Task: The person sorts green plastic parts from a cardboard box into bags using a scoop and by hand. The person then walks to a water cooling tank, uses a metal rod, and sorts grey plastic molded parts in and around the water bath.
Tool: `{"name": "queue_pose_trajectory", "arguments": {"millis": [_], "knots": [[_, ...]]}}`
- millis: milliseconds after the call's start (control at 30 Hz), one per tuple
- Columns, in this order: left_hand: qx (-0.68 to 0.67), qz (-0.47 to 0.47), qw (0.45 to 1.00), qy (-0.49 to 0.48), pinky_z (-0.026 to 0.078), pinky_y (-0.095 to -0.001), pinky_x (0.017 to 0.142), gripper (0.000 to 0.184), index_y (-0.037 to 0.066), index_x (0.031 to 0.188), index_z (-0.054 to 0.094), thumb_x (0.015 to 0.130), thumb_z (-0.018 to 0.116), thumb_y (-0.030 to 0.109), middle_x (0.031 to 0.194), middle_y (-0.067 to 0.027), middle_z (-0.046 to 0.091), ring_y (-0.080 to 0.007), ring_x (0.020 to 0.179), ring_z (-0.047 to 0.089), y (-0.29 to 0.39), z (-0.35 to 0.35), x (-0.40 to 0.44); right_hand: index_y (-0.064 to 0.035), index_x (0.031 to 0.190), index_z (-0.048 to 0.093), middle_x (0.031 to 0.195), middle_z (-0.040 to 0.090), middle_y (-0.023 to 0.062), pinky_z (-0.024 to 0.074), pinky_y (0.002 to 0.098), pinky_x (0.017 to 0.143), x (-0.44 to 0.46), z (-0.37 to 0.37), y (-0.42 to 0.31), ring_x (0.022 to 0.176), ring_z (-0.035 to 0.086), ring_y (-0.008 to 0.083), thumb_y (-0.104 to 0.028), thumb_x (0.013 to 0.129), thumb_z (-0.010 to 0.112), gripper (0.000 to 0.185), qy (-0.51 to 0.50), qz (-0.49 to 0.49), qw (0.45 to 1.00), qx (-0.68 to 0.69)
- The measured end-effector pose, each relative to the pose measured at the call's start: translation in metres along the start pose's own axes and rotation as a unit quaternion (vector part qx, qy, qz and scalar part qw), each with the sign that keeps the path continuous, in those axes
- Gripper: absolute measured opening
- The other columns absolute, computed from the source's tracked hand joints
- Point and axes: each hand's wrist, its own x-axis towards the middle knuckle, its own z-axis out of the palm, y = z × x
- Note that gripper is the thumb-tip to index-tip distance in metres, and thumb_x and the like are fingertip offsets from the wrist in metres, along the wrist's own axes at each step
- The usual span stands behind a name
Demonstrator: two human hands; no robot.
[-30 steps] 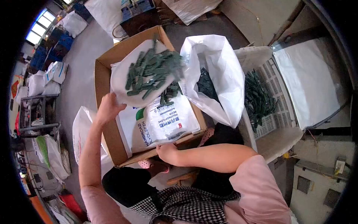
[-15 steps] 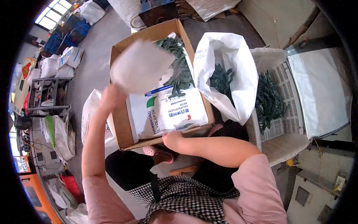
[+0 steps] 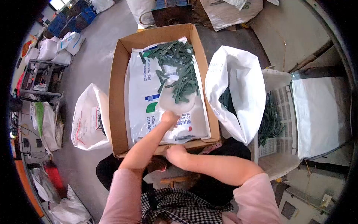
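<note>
My left hand is closed round the handle end of a white scoop. The scoop lies low over the printed white sack that lines a cardboard box. At its mouth, several dark green flat strips are heaped, some of them resting on the scoop. More strips spread to the back right of the box. My right hand grips the box's front edge, its fingertips partly hidden by the cardboard.
Right of the box stands an open white sack with green strips inside. Beyond it a pale crate holds more strips. Another open white sack is at the left. A metal rack and filled sacks stand further left.
The scoop in my left hand has come down and toward the right, from raised above the box to the green strips. My right hand stays on the front edge.
</note>
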Motion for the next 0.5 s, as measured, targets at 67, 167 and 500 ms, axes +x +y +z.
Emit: {"name": "queue_pose_trajectory", "arguments": {"millis": [67,167,500], "knots": [[-0.041,-0.004,0.999,0.030,0.050,-0.0328,0.072,0.035,-0.001,0.079,0.065,0.071,0.060,0.032,0.072,-0.0151,0.065,-0.0249,0.075,0.065,0.034,-0.014,0.018,-0.0044,0.084,0.066,0.082,0.066,0.0091,0.0491,0.0389,0.052,0.001,0.001,0.000,0.074,0.064,0.0233,-0.012,0.075,0.051,0.019,0.023,-0.007,0.999,-0.023],[-0.136,-0.050,0.988,0.055,0.051,-0.0311,0.069,0.027,-0.002,0.077,0.065,0.074,0.057,0.023,0.070,-0.0154,0.065,-0.0232,0.067,0.065,0.058,-0.021,0.065,0.0019,0.104,0.057,0.086,0.065,0.0113,0.0489,0.0386,0.055,0.009,0.021,-0.004,0.076,0.063,0.0234,-0.011,0.076,0.051,0.031,0.034,-0.006,0.999,-0.039],[-0.245,-0.014,0.954,0.169,0.051,-0.0322,0.066,0.028,-0.006,0.069,0.062,0.069,0.062,0.022,0.060,-0.0173,0.062,-0.0251,0.056,0.063,0.052,-0.042,0.184,0.0052,0.122,0.040,0.080,0.063,0.0145,0.0490,0.0388,0.057,0.013,0.018,-0.002,0.070,0.062,0.0261,-0.011,0.080,0.046,0.045,-0.038,0.013,0.999,-0.013]]}}
